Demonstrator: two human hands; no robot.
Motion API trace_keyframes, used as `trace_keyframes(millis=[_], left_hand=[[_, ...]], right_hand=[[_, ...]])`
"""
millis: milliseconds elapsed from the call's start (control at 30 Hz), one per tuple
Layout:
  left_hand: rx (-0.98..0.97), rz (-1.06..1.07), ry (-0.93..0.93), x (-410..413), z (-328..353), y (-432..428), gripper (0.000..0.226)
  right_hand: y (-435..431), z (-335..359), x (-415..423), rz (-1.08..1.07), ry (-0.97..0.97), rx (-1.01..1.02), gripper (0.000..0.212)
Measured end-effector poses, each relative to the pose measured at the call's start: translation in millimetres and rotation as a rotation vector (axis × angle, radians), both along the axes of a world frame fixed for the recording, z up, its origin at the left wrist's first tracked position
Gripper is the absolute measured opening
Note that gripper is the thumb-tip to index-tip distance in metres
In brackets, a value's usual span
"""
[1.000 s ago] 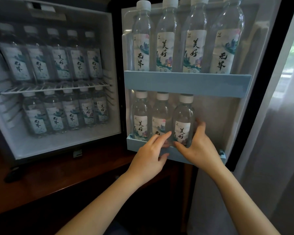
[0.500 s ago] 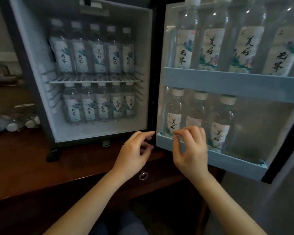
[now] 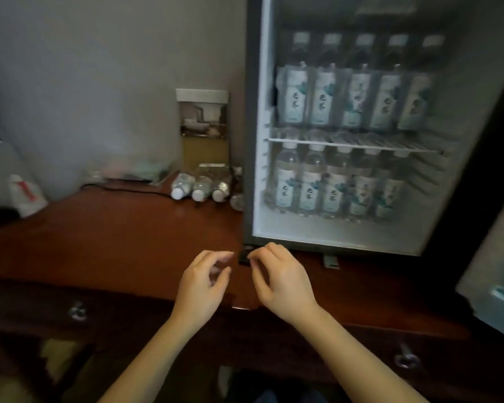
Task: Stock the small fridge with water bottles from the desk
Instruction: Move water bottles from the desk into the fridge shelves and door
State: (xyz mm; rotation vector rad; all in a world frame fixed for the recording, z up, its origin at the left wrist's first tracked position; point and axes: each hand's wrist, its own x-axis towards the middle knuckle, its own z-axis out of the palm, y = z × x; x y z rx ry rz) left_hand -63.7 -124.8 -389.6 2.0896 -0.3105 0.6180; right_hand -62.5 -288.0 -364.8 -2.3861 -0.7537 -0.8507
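Left hand (image 3: 201,283) and right hand (image 3: 280,283) were pulled off the door (image 3: 496,251) and are held empty, loosely curled, over the desk (image 3: 114,242); bottles (image 3: 200,187), seemingly three (blurred), are left lying beside the fridge (image 3: 252,141), so another fetch is expected.

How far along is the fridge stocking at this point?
Done: the fridge holds five-bottle rows on both levels. In hand: nothing; left hand and right hand hover empty over the desk. Left: at least three loose bottles lie beside the fridge.

Fridge door (image 3: 490,274) cut off right; bottle labels (image 3: 296,96) blurred.
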Motion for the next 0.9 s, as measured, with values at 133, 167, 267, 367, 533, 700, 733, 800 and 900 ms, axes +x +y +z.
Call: trace_keyframes(millis=[133,167,267,367,533,700,733,800,900], left_hand=[[0.008,0.131,0.094,18,-4,54,0.027],[0.002,0.161,0.117,25,-4,64,0.027],[-0.003,0.247,0.18,50,-4,88,0.027],[0.043,0.243,0.248,82,-3,100,0.029],[0.098,0.283,0.372,157,7,107,0.045],[0.099,0.401,0.473,232,11,112,0.054],[0.074,0.423,0.489,244,9,115,0.057],[0.076,0.454,0.516,262,4,122,0.064],[0.131,0.438,0.492,278,-3,135,0.071]], right_hand=[[55,-10,41,0.043,0.126,0.037,0.022],[66,-11,53,0.042,0.149,0.051,0.02],[94,-9,92,0.025,0.217,0.104,0.015],[119,-2,133,-0.007,0.295,0.141,0.016],[166,10,203,-0.053,0.406,0.131,0.021],[184,-11,239,-0.181,0.421,0.168,0.025],[184,-16,242,-0.202,0.421,0.147,0.027],[183,-21,247,-0.224,0.409,0.115,0.03],[184,-24,250,-0.251,0.393,0.093,0.033]])
